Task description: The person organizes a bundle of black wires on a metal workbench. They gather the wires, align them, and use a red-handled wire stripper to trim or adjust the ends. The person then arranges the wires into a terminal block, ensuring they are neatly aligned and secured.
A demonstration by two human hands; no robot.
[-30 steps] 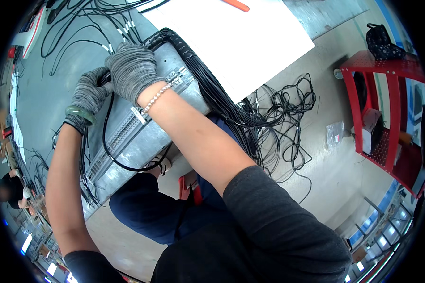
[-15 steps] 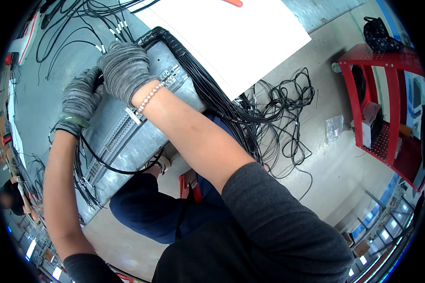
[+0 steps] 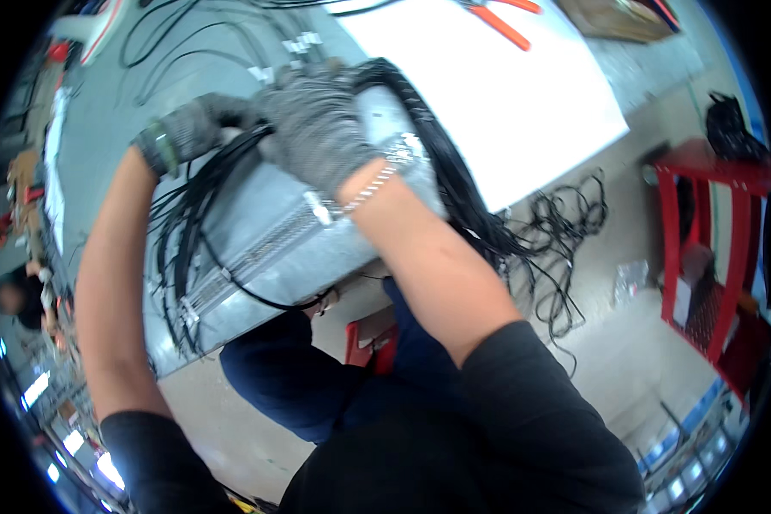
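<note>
My left hand (image 3: 199,128), in a grey knit glove, is closed around a bundle of black cables (image 3: 190,214) that hangs down in an arc toward me. Against it, my right hand (image 3: 317,124), gloved alike and blurred, curls over the same bundle; its fingertips are mostly hidden. Just beyond my right hand, cable ends with white label sleeves (image 3: 300,47) fan out. Under both hands lies a grey metal plate (image 3: 317,265) with a long terminal strip (image 3: 261,248). A thick black cable run (image 3: 437,128) follows the plate's right side.
A white sheet (image 3: 497,111) lies to the right, with orange-handled pliers (image 3: 501,26) at its far edge. Loose cable coils (image 3: 565,214) spread over the floor. A red cart (image 3: 711,171) stands at the far right. Another person (image 3: 26,295) is at the far left.
My left hand has swung up beside the right and now raises a thicker cable bundle over the plate. The view has shifted, bringing the pliers more fully into sight.
</note>
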